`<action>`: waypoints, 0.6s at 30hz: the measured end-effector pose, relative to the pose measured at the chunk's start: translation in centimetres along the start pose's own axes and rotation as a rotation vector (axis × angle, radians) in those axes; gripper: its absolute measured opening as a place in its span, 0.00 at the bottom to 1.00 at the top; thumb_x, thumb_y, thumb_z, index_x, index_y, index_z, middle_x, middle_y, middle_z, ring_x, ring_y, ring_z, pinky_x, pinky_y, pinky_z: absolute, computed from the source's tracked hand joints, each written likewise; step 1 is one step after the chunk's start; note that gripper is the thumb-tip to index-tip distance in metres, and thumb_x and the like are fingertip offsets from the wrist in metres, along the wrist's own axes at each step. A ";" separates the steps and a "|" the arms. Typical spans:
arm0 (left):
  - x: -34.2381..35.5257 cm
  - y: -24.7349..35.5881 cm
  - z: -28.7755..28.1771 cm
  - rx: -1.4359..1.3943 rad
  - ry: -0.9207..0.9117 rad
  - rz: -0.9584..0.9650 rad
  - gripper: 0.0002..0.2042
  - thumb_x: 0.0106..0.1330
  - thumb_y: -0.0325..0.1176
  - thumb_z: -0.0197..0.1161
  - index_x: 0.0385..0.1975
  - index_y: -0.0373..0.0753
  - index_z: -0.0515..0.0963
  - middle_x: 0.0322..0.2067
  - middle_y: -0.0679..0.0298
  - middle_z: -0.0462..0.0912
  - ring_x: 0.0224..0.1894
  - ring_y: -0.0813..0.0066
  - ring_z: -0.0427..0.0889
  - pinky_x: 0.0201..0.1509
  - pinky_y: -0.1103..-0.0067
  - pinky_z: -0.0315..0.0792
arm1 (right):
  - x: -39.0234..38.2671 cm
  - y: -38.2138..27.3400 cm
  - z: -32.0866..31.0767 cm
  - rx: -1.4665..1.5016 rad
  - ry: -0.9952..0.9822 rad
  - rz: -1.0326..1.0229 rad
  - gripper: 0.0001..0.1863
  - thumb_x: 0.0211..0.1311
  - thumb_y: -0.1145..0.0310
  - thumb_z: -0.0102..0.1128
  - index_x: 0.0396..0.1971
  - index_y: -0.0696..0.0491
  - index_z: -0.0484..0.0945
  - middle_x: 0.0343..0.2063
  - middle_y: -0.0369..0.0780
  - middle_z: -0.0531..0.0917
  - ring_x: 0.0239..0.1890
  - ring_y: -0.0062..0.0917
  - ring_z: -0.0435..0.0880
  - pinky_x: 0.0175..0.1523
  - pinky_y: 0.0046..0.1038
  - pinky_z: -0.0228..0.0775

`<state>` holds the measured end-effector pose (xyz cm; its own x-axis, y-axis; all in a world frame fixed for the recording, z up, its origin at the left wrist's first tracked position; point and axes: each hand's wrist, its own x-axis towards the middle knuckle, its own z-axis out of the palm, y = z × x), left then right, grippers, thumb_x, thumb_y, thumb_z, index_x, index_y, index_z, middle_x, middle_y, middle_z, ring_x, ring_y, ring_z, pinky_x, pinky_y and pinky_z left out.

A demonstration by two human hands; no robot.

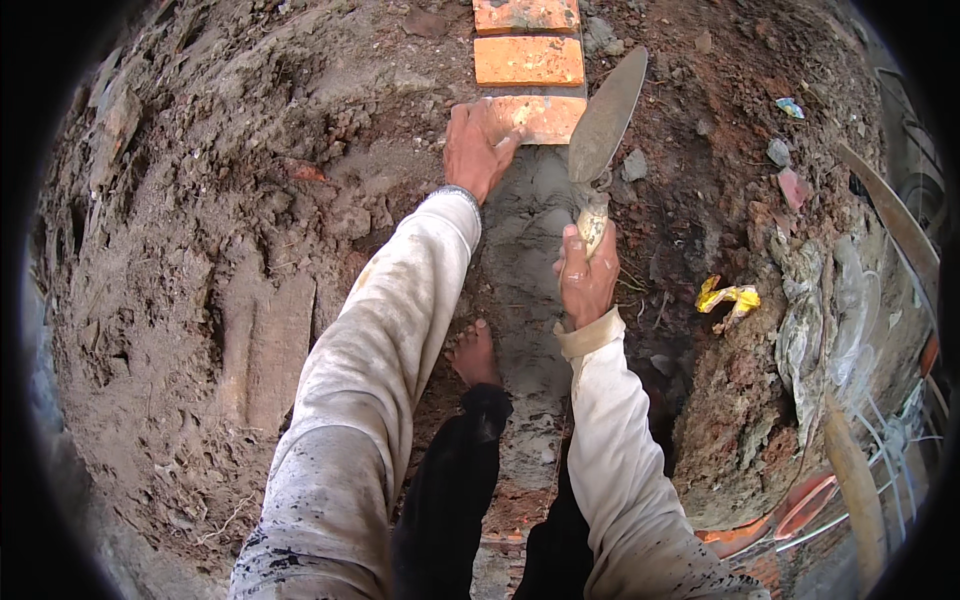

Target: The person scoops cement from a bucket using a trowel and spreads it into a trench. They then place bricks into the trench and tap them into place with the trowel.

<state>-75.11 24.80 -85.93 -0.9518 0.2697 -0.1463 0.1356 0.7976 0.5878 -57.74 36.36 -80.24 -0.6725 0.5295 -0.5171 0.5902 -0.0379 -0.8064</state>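
My left hand [477, 150] grips the left end of the nearest orange brick [548, 118], the lowest of three bricks [528, 62] laid in a row at the top of the view. In my right hand [585, 270] is the handle of a trowel, its grey pointed blade [606, 118] angled up beside that brick's right end. A band of wet grey mortar [525, 240] runs down from the brick between my arms. My bare foot [472, 350] rests at the left edge of this band.
Rough brown soil [200, 200] lies on both sides, with small stones [634, 166] and a crumpled yellow wrapper [740, 298] at the right. Farther right are plastic sheeting [850, 310], a curved strip [895, 215], a light board [852, 485] and a reddish object [805, 505].
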 end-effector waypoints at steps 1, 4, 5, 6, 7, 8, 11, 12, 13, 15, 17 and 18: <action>0.0 -0.1 0.1 -0.054 -0.026 -0.080 0.33 0.53 0.40 0.72 0.59 0.33 0.69 0.48 0.48 0.75 0.52 0.53 0.75 0.56 0.67 0.69 | 0.5 -0.4 0.2 -0.164 -0.022 0.032 0.21 0.64 0.58 0.56 0.45 0.61 0.68 0.27 0.53 0.79 0.29 0.48 0.80 0.37 0.40 0.70; 0.3 -0.8 0.1 -0.116 -0.037 -0.244 0.31 0.53 0.39 0.72 0.57 0.35 0.72 0.43 0.46 0.80 0.45 0.51 0.81 0.51 0.67 0.73 | -0.5 -1.5 1.3 -0.238 0.017 -0.067 0.21 0.65 0.58 0.55 0.45 0.60 0.67 0.28 0.54 0.79 0.30 0.51 0.81 0.36 0.41 0.71; 0.3 -1.1 0.1 -0.127 -0.026 -0.248 0.32 0.53 0.39 0.73 0.58 0.35 0.72 0.43 0.46 0.80 0.46 0.52 0.81 0.52 0.67 0.73 | -0.9 -1.6 1.8 -0.098 0.037 -0.164 0.20 0.66 0.56 0.53 0.43 0.60 0.67 0.22 0.49 0.77 0.24 0.36 0.78 0.31 0.37 0.69; 0.1 -1.3 0.0 -0.138 -0.015 -0.251 0.32 0.52 0.39 0.73 0.58 0.36 0.72 0.44 0.45 0.81 0.46 0.52 0.81 0.52 0.68 0.73 | -1.1 -1.6 2.2 -0.112 0.044 -0.196 0.20 0.66 0.56 0.53 0.43 0.60 0.67 0.24 0.52 0.78 0.27 0.43 0.79 0.33 0.40 0.69; 0.4 -0.1 -0.2 -0.047 -0.015 -0.260 0.33 0.51 0.38 0.74 0.58 0.34 0.72 0.42 0.46 0.83 0.46 0.54 0.82 0.53 0.69 0.73 | -0.6 -1.8 2.2 -0.132 0.065 -0.237 0.21 0.65 0.56 0.54 0.42 0.60 0.67 0.27 0.56 0.79 0.30 0.50 0.80 0.35 0.43 0.70; 0.5 -0.1 0.3 -0.063 -0.012 -0.248 0.33 0.51 0.38 0.74 0.58 0.34 0.72 0.41 0.47 0.83 0.46 0.55 0.83 0.52 0.69 0.73 | 0.1 -2.0 2.1 -0.152 0.086 -0.278 0.21 0.65 0.56 0.55 0.42 0.60 0.67 0.29 0.59 0.80 0.34 0.57 0.80 0.38 0.47 0.71; 0.4 -0.6 1.1 -0.104 -0.010 -0.248 0.33 0.51 0.38 0.73 0.58 0.35 0.72 0.39 0.48 0.84 0.43 0.57 0.84 0.51 0.70 0.74 | 2.9 -0.9 1.9 -0.458 -0.083 0.003 0.21 0.65 0.56 0.54 0.41 0.62 0.66 0.30 0.62 0.79 0.34 0.59 0.79 0.39 0.48 0.70; 0.4 -0.6 1.3 -0.120 -0.017 -0.272 0.33 0.51 0.38 0.73 0.59 0.35 0.71 0.39 0.48 0.84 0.42 0.58 0.84 0.50 0.70 0.75 | 3.0 -0.9 1.3 -0.449 -0.087 -0.010 0.20 0.65 0.58 0.54 0.40 0.63 0.67 0.29 0.60 0.80 0.34 0.58 0.79 0.38 0.46 0.70; 0.1 -0.9 1.0 -0.121 -0.017 -0.307 0.33 0.51 0.38 0.74 0.59 0.36 0.71 0.38 0.49 0.84 0.41 0.59 0.85 0.49 0.71 0.75 | 2.6 -1.8 1.7 -0.340 -0.037 -0.101 0.20 0.65 0.58 0.54 0.40 0.63 0.67 0.29 0.60 0.80 0.34 0.58 0.79 0.38 0.47 0.70; -0.2 -0.4 0.5 -0.126 -0.066 -0.376 0.33 0.51 0.38 0.74 0.59 0.36 0.71 0.39 0.48 0.84 0.41 0.60 0.85 0.47 0.72 0.75 | 1.0 -2.7 1.9 -0.148 0.088 -0.254 0.19 0.65 0.59 0.55 0.38 0.62 0.68 0.28 0.61 0.79 0.34 0.59 0.79 0.38 0.48 0.69; 0.4 -0.2 0.3 -0.137 -0.018 -0.327 0.33 0.51 0.38 0.74 0.59 0.36 0.72 0.38 0.49 0.85 0.39 0.62 0.86 0.45 0.73 0.76 | 2.4 -0.6 2.3 -0.390 -0.039 -0.085 0.21 0.65 0.55 0.54 0.40 0.61 0.66 0.29 0.61 0.79 0.35 0.60 0.78 0.39 0.50 0.70; 0.8 -0.1 0.8 -0.114 -0.049 -0.339 0.33 0.51 0.39 0.74 0.59 0.37 0.71 0.36 0.50 0.85 0.38 0.61 0.85 0.45 0.72 0.76 | 3.2 0.6 2.2 -0.513 -0.093 0.000 0.22 0.65 0.53 0.53 0.41 0.60 0.65 0.29 0.62 0.79 0.35 0.61 0.78 0.40 0.51 0.70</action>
<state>-75.63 25.36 -86.78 -0.9228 0.0282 -0.3842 -0.2192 0.7818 0.5837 -60.50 36.20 -83.02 -0.6957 0.4507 -0.5594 0.7174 0.3948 -0.5740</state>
